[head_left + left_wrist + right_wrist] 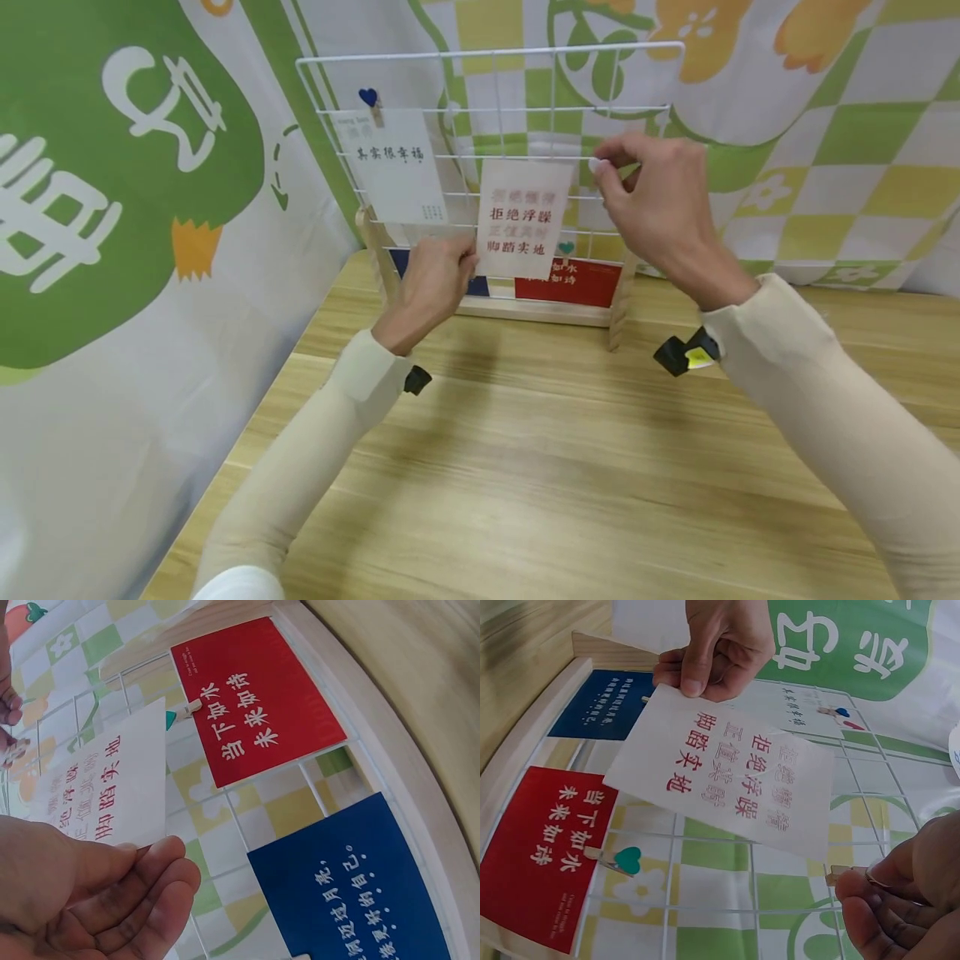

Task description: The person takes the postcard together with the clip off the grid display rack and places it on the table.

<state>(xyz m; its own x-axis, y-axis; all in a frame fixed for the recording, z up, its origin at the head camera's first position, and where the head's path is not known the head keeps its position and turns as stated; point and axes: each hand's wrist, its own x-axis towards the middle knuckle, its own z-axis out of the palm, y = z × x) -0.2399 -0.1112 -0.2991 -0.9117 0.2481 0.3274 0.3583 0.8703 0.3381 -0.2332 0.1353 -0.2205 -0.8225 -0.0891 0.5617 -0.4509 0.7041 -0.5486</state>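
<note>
Between thumb and fingers my left hand [437,275] pinches the lower left corner of a white card [522,179] with red printed characters. The card stands in front of a white wire grid rack [495,53]. My right hand [671,204] is raised to the right of the card, beside the grid wires. It pinches a small wooden clothespin [841,876] with a whitish decoration, whose tip is close to the card's edge in the right wrist view. Another white card [397,187] hangs upper left on the rack under a blue heart clothespin [368,98].
Low on the rack hang a red card [259,697] with a teal heart clothespin [626,860] and a blue card [349,885]. The rack's wooden base [525,309] stands on a wood-grain table [525,467]. Patterned cloth [840,167] covers the wall behind.
</note>
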